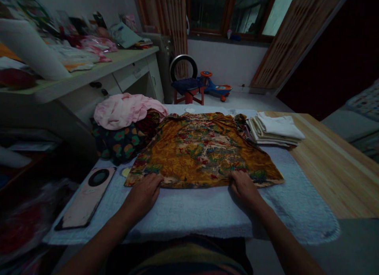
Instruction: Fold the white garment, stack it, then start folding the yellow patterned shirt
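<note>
A mustard-yellow floral garment [201, 148] lies spread flat on a pale grey towel [189, 211] that covers the table. My left hand [144, 194] rests at the garment's near hem on the left, fingers curled onto the cloth edge. My right hand [244, 186] sits at the near hem on the right, fingers also bent onto the fabric. Both hands appear to pinch the hem.
A heap of pink and dark floral clothes [127, 121] lies at the back left. Folded pale cloths [275, 130] are stacked at the back right. A phone [89, 196] lies at the left edge. Bare wooden tabletop [331, 164] extends right. A cluttered desk [89, 69] stands left.
</note>
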The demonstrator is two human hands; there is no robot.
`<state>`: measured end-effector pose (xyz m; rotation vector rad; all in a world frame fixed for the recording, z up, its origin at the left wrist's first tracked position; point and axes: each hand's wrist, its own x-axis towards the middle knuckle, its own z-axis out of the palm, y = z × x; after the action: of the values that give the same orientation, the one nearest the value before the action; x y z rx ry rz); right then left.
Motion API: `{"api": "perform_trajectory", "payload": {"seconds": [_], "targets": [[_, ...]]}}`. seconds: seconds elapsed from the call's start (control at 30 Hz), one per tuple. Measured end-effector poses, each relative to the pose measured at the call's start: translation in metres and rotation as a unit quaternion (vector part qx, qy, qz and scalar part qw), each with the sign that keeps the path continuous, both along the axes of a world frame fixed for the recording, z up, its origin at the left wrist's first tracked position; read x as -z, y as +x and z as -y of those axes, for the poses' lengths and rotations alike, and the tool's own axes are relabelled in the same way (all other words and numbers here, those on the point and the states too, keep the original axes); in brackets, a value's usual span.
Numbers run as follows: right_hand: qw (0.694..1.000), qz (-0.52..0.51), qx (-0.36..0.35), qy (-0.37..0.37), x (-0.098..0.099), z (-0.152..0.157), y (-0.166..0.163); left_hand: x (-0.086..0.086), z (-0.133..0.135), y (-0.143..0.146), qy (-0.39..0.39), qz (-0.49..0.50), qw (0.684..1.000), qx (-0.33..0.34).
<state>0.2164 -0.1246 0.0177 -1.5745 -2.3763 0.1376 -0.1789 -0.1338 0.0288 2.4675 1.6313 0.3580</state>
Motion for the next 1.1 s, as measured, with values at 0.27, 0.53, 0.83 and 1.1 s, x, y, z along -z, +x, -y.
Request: {"api": "perform_trajectory", "payload": {"seconds": [0.27, 0.53, 0.83, 1.1], "targets": [[0.999, -0.035, -0.015, -0.026, -0.005, 0.002, 0.001, -0.008, -0.005, -0.006, -0.012, 0.048, 0.998, -0.028], [0.993, -0.115, 0.016, -0.031, 0.005, -0.003, 0.019, -0.009, -0.008, -0.008, 0.0, 0.095, 0.994, -0.058], [0.987, -0.147, -0.006, -0.069, -0.001, -0.014, 0.028, -0.013, -0.012, -0.013, -0.013, 0.143, 0.988, -0.06], [0.983, -0.131, 0.015, -0.131, -0.014, -0.03, 0.03, -0.021, -0.025, -0.014, -0.08, 0.163, 0.98, -0.084]]}}
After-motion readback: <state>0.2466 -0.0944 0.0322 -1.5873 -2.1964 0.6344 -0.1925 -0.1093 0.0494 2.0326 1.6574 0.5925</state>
